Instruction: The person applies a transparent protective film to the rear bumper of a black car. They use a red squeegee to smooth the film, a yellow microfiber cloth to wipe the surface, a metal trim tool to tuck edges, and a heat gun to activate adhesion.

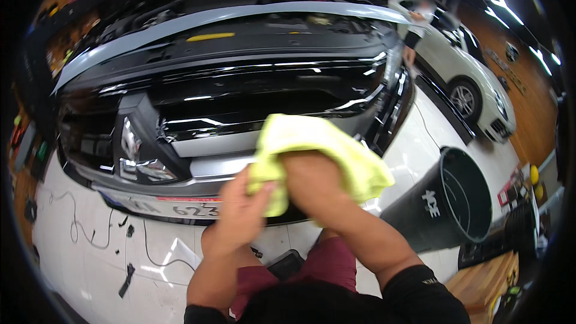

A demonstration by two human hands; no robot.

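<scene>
A yellow-green microfiber cloth is bunched in front of the car's black front end. My left hand pinches the cloth's near left edge between thumb and fingers. The cloth drapes over my right hand, covering its fingers, so I cannot see how they are held. Just left of the hands are the chrome emblem and silver grille trim. A licence plate sits below, partly hidden by my left hand and forearm.
The hood is raised, with a pale blue strip running across the engine bay's front. A dark green bin stands right. Another person is near a white car. Cables lie on the white floor at left.
</scene>
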